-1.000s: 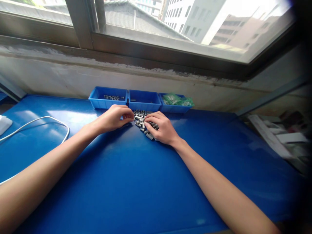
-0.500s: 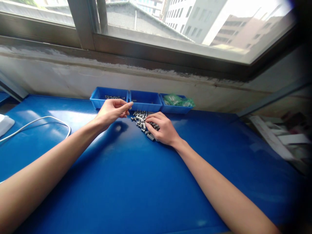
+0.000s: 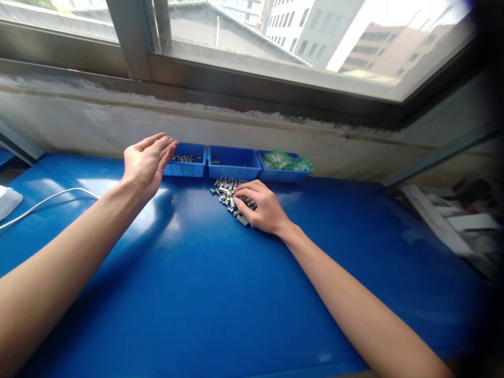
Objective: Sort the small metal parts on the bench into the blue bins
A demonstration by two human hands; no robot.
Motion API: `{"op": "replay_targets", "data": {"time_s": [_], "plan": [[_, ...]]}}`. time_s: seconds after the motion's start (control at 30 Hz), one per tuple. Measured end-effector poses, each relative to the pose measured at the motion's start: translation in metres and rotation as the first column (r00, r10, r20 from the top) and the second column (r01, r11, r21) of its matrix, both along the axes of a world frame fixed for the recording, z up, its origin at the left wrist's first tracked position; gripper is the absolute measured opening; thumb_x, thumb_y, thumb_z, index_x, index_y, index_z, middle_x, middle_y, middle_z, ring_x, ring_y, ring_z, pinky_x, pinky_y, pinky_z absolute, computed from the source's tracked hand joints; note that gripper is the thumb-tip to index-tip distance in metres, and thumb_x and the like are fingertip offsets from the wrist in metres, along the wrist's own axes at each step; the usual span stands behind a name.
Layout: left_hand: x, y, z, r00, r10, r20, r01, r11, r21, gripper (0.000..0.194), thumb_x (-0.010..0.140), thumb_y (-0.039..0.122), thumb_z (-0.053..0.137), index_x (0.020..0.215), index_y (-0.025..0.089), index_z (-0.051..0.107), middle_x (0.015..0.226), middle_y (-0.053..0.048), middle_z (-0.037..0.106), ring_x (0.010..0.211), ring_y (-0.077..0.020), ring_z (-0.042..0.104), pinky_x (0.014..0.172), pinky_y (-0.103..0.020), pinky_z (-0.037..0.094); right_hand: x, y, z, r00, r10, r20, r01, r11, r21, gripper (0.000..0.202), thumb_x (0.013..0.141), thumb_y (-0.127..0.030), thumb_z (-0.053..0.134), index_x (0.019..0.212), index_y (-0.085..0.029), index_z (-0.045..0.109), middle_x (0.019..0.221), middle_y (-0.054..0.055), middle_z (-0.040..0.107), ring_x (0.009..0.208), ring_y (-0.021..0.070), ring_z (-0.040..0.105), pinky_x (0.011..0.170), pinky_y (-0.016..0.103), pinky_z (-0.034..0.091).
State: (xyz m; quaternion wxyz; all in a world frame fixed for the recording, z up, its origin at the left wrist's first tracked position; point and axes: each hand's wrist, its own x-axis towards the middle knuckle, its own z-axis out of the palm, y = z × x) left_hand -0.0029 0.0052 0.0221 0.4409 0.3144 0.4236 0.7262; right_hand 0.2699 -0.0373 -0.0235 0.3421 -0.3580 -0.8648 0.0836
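My left hand [image 3: 145, 160] is raised at the left end of the left blue bin [image 3: 185, 169], its fingers pinched around something small and pale at the fingertips, too small to name. Small metal screws [image 3: 187, 158] lie inside that bin. My right hand [image 3: 262, 206] rests with curled fingers on the right side of a pile of metal parts [image 3: 227, 195], which lies on the blue table in front of the bins. Its palm covers part of the pile, and whether its fingers grip a piece is hidden.
A middle blue bin [image 3: 235, 172] holds a few small pieces. Green plastic bags [image 3: 287, 160] fill the right bin [image 3: 281, 176]. A white cable [image 3: 51, 198] crosses the blue table [image 3: 205, 294] at left, near a white object [image 3: 8, 203]. Behind the bins are a wall and window.
My left hand has moved left and a little up, from above the pile's left side to the left bin's outer end. My right hand has stayed on the pile.
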Motion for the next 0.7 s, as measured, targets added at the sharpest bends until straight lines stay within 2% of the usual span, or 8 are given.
{"op": "replay_targets", "data": {"time_s": [0.13,0.23,0.27,0.33,0.4,0.47,0.6,0.7], "plan": [[0.004,-0.004,0.001,0.999,0.0,-0.054,-0.001,1.0,-0.021,0.021,0.084,0.013,0.066,0.104,0.009,0.067,0.101,-0.013,0.074,0.106,-0.0211,0.073,0.1,-0.031,0.057,0.0,0.0,-0.001,1.0,0.003,-0.003,-0.003,1.0,0.005,0.01,0.094,-0.026,0.062,0.094,-0.022,0.071,0.103,0.006,0.075,0.102,0.0244,0.066,0.095,0.044,0.052],[0.011,-0.013,0.003,0.933,-0.135,-0.333,0.138,0.99,-0.015,0.025,0.084,0.024,0.07,0.106,0.011,0.072,0.091,-0.01,0.075,0.092,-0.021,0.075,0.091,-0.034,0.06,0.0,0.0,-0.001,1.0,0.008,-0.004,-0.008,1.0,0.008,0.01,0.094,-0.025,0.063,0.094,-0.022,0.071,0.102,0.006,0.075,0.101,0.0242,0.066,0.095,0.044,0.052],[0.013,-0.016,0.004,0.86,-0.209,-0.465,0.224,0.974,-0.024,0.026,0.084,0.029,0.071,0.104,0.012,0.074,0.088,-0.01,0.076,0.087,-0.0212,0.075,0.087,-0.034,0.061,0.0,0.0,-0.001,1.0,0.008,-0.002,-0.008,1.0,0.007,0.01,0.095,-0.025,0.063,0.094,-0.022,0.071,0.102,0.006,0.075,0.102,0.0243,0.066,0.095,0.044,0.052],[0.017,-0.021,0.005,0.616,-0.312,-0.723,0.406,0.913,-0.048,0.027,0.085,0.036,0.071,0.1,0.014,0.077,0.089,-0.01,0.076,0.084,-0.022,0.074,0.081,-0.034,0.06,0.0,0.001,-0.001,1.0,0.005,0.003,-0.005,1.0,0.005,0.01,0.095,-0.026,0.063,0.095,-0.022,0.071,0.103,0.006,0.075,0.102,0.0245,0.066,0.096,0.044,0.052],[0.019,-0.025,0.005,0.341,-0.279,-0.898,0.545,0.836,-0.053,0.028,0.084,0.038,0.072,0.1,0.016,0.078,0.096,-0.01,0.077,0.088,-0.0229,0.073,0.08,-0.033,0.058,0.0,0.0,-0.001,1.0,0.002,0.009,-0.002,1.0,0.001,0.01,0.094,-0.026,0.063,0.097,-0.022,0.072,0.105,0.006,0.075,0.103,0.0248,0.066,0.097,0.044,0.052],[0.02,-0.026,0.001,0.147,-0.169,-0.975,0.641,0.767,-0.036,0.029,0.083,0.039,0.073,0.102,0.017,0.078,0.103,-0.01,0.076,0.093,-0.0231,0.071,0.083,-0.032,0.056,0.0,0.0,0.0,1.0,0.0,0.014,0.0,1.0,0.001,0.01,0.094,-0.026,0.063,0.097,-0.022,0.072,0.105,0.006,0.075,0.103,0.025,0.066,0.096,0.045,0.052],[0.018,-0.022,-0.013,-0.03,-0.071,-0.997,0.716,0.694,-0.071,0.028,0.088,0.037,0.069,0.106,0.018,0.077,0.106,-0.01,0.073,0.092,-0.0218,0.07,0.082,-0.031,0.053,0.0,-0.001,0.001,1.0,-0.007,0.013,0.007,1.0,0.004,0.01,0.094,-0.026,0.063,0.096,-0.022,0.072,0.103,0.006,0.075,0.102,0.0249,0.065,0.096,0.044,0.052],[0.017,-0.018,-0.024,-0.081,-0.076,-0.994,0.715,0.691,-0.111,0.025,0.091,0.036,0.067,0.105,0.018,0.077,0.103,-0.009,0.072,0.087,-0.0201,0.069,0.079,-0.029,0.052,0.0,-0.001,0.001,1.0,-0.005,0.011,0.005,1.0,0.007,0.01,0.094,-0.025,0.063,0.095,-0.022,0.072,0.103,0.006,0.075,0.102,0.0244,0.065,0.095,0.043,0.052]]}}
